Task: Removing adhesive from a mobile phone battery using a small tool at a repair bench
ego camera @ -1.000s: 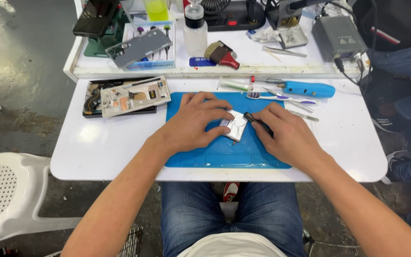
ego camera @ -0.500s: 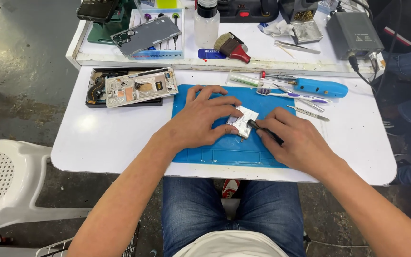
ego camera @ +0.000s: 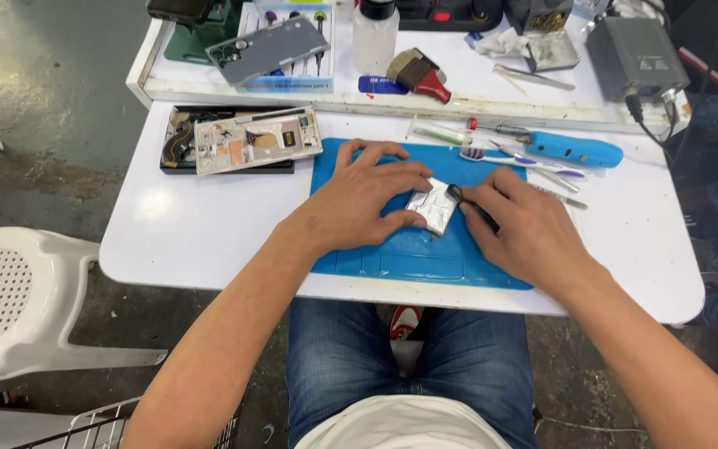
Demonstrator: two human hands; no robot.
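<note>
Both hands [ego camera: 367, 199] [ego camera: 525, 229] stay pressed on the silver part [ego camera: 432, 208]

Foil-wrapped piece [ego camera: 432, 206] — crinkled, shiny metal; mat [ego camera: 392, 249] — matt blue rubber; table [ego camera: 201, 241] — smooth, glossy white plastic.
</note>
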